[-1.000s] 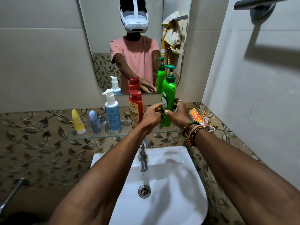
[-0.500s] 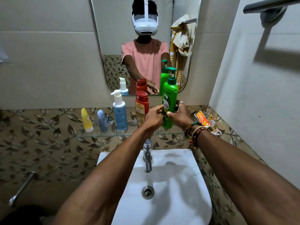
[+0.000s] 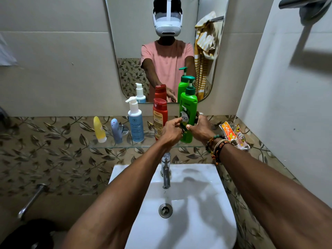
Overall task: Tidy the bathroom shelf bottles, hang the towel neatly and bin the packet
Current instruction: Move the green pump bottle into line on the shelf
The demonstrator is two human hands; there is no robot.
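A tall green pump bottle stands upright on the glass shelf. My left hand and my right hand both grip its lower part, one on each side. To its left stand a red bottle, a blue pump bottle, a small grey-blue bottle and a yellow bottle. An orange packet lies at the shelf's right end. A yellow striped towel shows bunched on a rail, only as a reflection in the mirror.
A white sink with a chrome tap sits right below the shelf. A towel rail is fixed to the right wall, high up. A metal handle juts out at lower left.
Both hands have stayed on the green bottle, which stands a little straighter. The view has shifted slightly.
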